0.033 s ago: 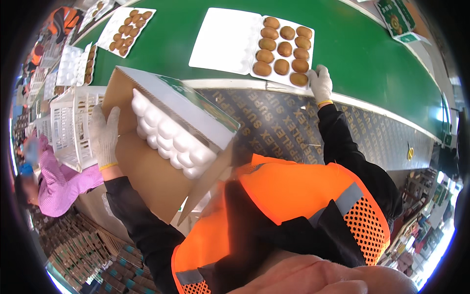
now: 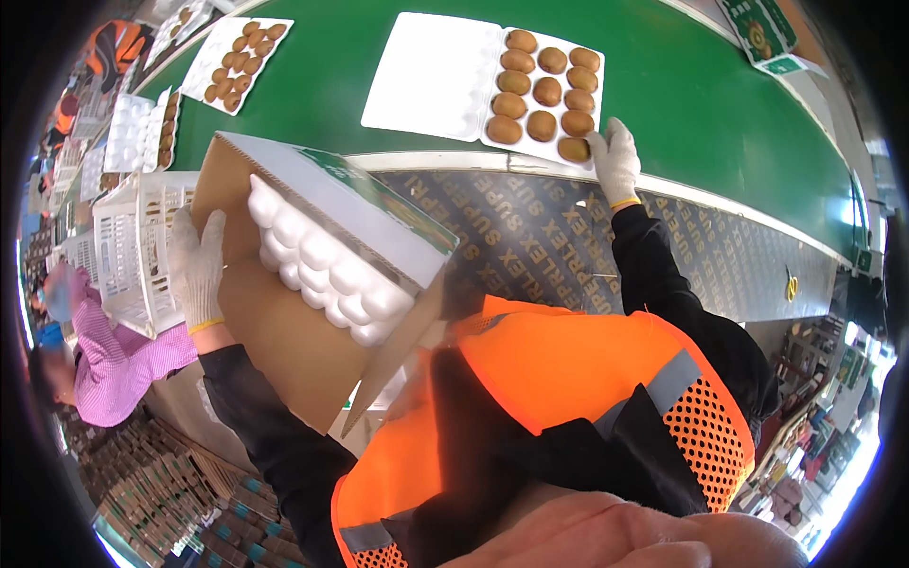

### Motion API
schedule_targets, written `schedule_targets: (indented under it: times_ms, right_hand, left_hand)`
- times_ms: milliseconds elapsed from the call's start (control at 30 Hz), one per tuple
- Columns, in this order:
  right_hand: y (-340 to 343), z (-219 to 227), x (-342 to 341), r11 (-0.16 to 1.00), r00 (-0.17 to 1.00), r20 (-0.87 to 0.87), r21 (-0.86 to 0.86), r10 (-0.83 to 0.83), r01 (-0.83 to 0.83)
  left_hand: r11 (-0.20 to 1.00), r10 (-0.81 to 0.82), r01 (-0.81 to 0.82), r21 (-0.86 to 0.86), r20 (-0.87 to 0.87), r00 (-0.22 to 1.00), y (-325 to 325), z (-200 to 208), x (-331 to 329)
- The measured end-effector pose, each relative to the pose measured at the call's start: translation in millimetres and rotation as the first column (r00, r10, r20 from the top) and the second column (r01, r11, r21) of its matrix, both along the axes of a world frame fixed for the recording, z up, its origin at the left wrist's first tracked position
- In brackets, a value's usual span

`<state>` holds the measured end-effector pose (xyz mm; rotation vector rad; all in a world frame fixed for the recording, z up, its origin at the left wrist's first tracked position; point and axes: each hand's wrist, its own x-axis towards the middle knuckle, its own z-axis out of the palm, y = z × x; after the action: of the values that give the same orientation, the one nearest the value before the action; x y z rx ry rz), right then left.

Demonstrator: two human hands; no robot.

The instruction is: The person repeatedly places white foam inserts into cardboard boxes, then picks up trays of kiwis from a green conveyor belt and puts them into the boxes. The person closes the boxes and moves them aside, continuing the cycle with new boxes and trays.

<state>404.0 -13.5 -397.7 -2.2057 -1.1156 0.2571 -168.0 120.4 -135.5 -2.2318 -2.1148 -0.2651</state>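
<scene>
White hinged foam tray [image 2: 431,78] lying open, its fruit-filled half at the right hand [image 2: 617,163], its lid farther left, brown oval kiwifruit [image 2: 546,92] in three columns, open tilted cardboard carton [image 2: 284,327] at the left hand [image 2: 197,270], bumpy white foam insert [image 2: 317,265] slanting inside, right of that hand

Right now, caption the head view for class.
Left hand on an open carton, right hand at a corner of a kiwi tray on a green surface.

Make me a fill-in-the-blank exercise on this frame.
The hand at the cardboard box is the ____ one.
The right hand is at the open tray, whose ____-hand side holds kiwis.
The surface under that tray is coloured ____.
The wearer's vest is mainly ____.
Missing words: left; right; green; orange.
</scene>
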Motion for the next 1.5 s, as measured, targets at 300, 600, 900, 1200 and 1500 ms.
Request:
schedule_targets:
  times_ms: [300,600,900,1200,1500]
  right_hand:
    - [-39.2,6.2,-17.4,0.948,0.912,0.335,-0.287,0.235,-0.139]
    - [22.6,68.9,-49.6,0.91,0.835,0.363,-0.157,0.414,-0.383]
    - [245.7,85.0,-191.9,0.403,0.391,0.188,-0.695,0.901,-0.595]
    - [132.7,206.8,-19.1,0.784,0.564,0.557,-0.527,0.61,-0.328]
    - [25.9,21.9,161.2,0.969,0.972,-0.22,-0.244,-0.085,0.029]
  left_hand:
    - [0.996,-0.077,0.082,0.032,-0.128,0.989,17.0,-6.7,-14.1]
    - [0.994,0.018,-0.025,-0.107,-0.06,0.998,4.4,18.0,14.1]
    - [1.0,-0.011,0.011,-0.009,-0.072,0.997,6.8,8.4,7.0]
    - [0.999,0.033,-0.032,-0.022,0.071,0.997,6.9,-2.9,-7.3]
    - [0.994,0.09,-0.084,0.071,-0.09,0.992,21.5,-10.0,-13.1]
